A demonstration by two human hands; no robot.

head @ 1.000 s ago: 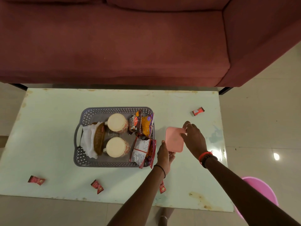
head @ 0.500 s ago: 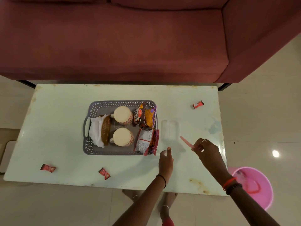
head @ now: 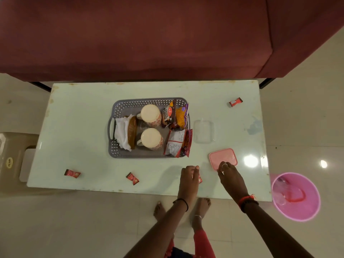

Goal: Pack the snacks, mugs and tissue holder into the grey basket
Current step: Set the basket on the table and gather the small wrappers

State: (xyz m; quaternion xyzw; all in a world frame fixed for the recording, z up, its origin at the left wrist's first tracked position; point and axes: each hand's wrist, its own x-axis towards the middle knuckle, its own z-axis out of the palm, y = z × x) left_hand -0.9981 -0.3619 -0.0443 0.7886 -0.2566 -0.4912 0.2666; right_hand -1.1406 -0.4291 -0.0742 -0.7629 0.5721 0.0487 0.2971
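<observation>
The grey basket [head: 119, 108] stands mid-table. It holds two upturned mugs [head: 150, 115] [head: 150, 138], the woven tissue holder [head: 132, 132] with white tissues at its left, and snack packets [head: 176, 115] [head: 178, 142] along its right side. My right hand [head: 230, 178] pinches the near edge of a pink lid [head: 223, 157], which lies flat on the table right of the basket. My left hand [head: 189, 178] rests with fingers forward over a small red sweet wrapper [head: 200, 180] that peeks out beside it.
A clear lidless container [head: 203, 131] sits just right of the basket. Small red sweets lie at the far right [head: 235, 102] and near the front edge [head: 72, 173] [head: 132, 178]. A pink bin [head: 296, 196] stands on the floor at the right, and a maroon sofa [head: 149, 34] behind.
My right hand lifted the pink lid off the clear container, carried it toward me and set it flat on the table. My left hand drew back onto the red wrapper.
</observation>
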